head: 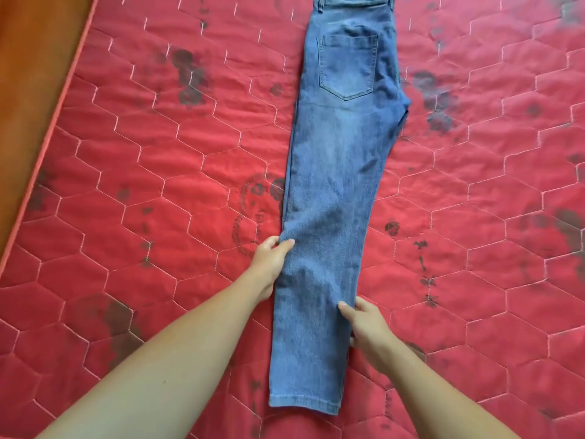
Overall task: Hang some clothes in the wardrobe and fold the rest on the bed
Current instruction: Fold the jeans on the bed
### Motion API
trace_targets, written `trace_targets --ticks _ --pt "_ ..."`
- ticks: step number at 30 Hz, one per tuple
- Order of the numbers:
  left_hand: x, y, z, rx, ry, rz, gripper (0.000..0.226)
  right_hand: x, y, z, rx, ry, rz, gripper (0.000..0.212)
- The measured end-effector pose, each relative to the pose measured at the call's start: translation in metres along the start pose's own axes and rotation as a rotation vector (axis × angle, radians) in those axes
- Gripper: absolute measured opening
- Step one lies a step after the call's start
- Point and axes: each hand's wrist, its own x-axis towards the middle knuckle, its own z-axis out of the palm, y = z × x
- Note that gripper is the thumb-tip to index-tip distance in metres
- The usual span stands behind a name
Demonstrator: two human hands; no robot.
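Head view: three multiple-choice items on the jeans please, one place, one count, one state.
1. Where is the waistband? A) nearest the person B) at the far end C) tucked underneath
2. How many back pockets show? A) none B) one C) two
3. How do the jeans lie? A) in a heap B) on a hanger C) flat, legs stacked

Answers: 1 B, the hem lies nearest; left hand and right hand grip the leg edges. 2 B, a single pocket shows. 3 C, one flat strip on the red mattress.
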Motion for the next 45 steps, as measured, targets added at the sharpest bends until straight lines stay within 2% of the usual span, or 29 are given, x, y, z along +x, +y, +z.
trace_targets --ticks 4,7,9,11,15,18,20,22,24,27,29,31,33,35,36,38,40,42,45 --pt "0.014 0.039 0.013 -0.037 -0.116 0.055 0.008 -0.001 0.006 0.001 -0.056 -0.009 -0.018 0.019" --pt "0.022 0.053 0.016 -0.126 -0.059 0.142 0.021 0.000 0.005 0.000 -0.093 -0.008 -0.032 0.019" --pt "0.018 0.046 0.011 -0.093 -0.047 0.131 0.020 -0.001 0.004 0.000 -0.107 -0.003 -0.026 0.018" --pt "0.008 0.025 0.001 0.005 -0.090 0.040 0.015 -0.009 0.005 -0.001 -0.094 -0.041 0.019 0.017" --pt "-0.022 -0.032 -0.023 0.283 -0.187 -0.101 0.018 -0.031 0.027 0.001 -0.160 -0.140 0.171 0.016" --pt "-0.047 -0.069 -0.041 0.447 -0.287 -0.316 0.017 -0.046 0.051 -0.001 -0.229 -0.118 0.220 0.018" --pt "-0.060 -0.085 -0.051 0.514 -0.346 -0.384 0.016 -0.053 0.062 -0.004 -0.276 -0.109 0.213 0.018" --pt "-0.069 -0.094 -0.053 0.542 -0.352 -0.354 0.020 -0.056 0.067 -0.006 -0.344 -0.108 0.167 0.016" --pt "-0.077 -0.097 -0.051 0.550 -0.314 -0.242 0.030 -0.060 0.067 -0.006 -0.438 -0.069 0.084 0.017" --pt "-0.090 -0.098 -0.050 0.516 -0.246 -0.055 0.057 -0.071 0.064 -0.003 -0.477 0.041 0.012 0.052" --pt "-0.098 -0.089 -0.051 0.480 -0.242 0.000 0.073 -0.076 0.058 -0.003 -0.419 0.058 -0.036 0.069" --pt "-0.105 -0.063 -0.047 0.439 -0.252 -0.021 0.057 -0.086 0.032 -0.004 -0.326 0.064 -0.086 0.070" --pt "-0.109 -0.020 -0.042 0.385 -0.254 -0.095 0.036 -0.099 -0.013 -0.006 -0.205 0.044 -0.103 0.050" --pt "-0.106 0.031 -0.036 0.283 -0.292 -0.122 0.040 -0.100 -0.072 -0.012 0.035 -0.036 -0.008 0.020" --pt "-0.100 0.058 -0.033 0.231 -0.302 -0.087 0.044 -0.097 -0.103 -0.014 0.164 -0.114 0.039 0.012" --pt "-0.074 0.104 -0.025 0.205 -0.281 0.031 0.049 -0.076 -0.162 -0.020 0.374 -0.203 0.017 0.021" --pt "-0.043 0.131 -0.016 0.336 -0.207 0.130 0.040 -0.042 -0.206 -0.024 0.453 -0.193 -0.072 0.037" --pt "-0.018 0.132 -0.010 0.482 -0.189 0.132 0.035 -0.007 -0.219 -0.021 0.223 -0.096 -0.122 0.043" --pt "0.003 0.105 -0.003 0.480 -0.226 0.036 0.040 0.032 -0.186 -0.010 -0.359 0.041 -0.211 0.032"
